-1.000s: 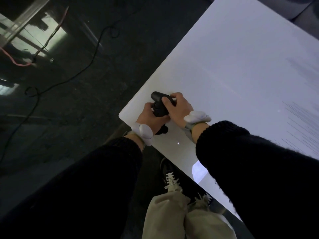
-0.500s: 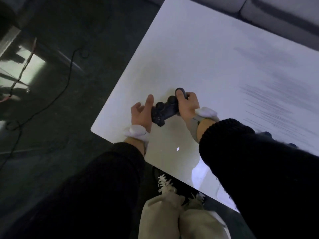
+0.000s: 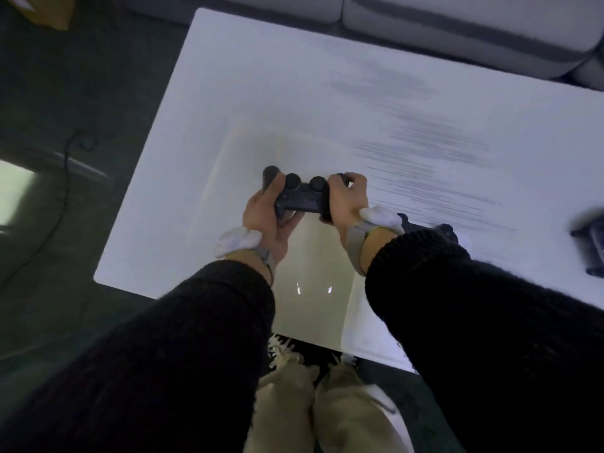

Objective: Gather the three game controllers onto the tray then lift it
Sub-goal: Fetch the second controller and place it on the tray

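A dark game controller (image 3: 300, 194) is held level above the white table (image 3: 294, 93), thumbsticks facing up. My left hand (image 3: 266, 220) grips its left handle and my right hand (image 3: 346, 201) grips its right handle. A second dark controller (image 3: 431, 228) lies on the table just right of my right wrist, mostly hidden by my sleeve. A third dark controller (image 3: 593, 243) sits at the right edge of the view, cut off. No tray can be made out in this dim frame.
A grey sofa (image 3: 425, 24) runs along the table's far side. Dark floor with a cable (image 3: 65, 165) lies to the left. The table's near edge is just above my shoes (image 3: 281, 349) and beige trousers.
The view has swung right, showing more table and two more controllers. The held controller has turned level, and my left hand, open half a second ago, has closed on its left handle.
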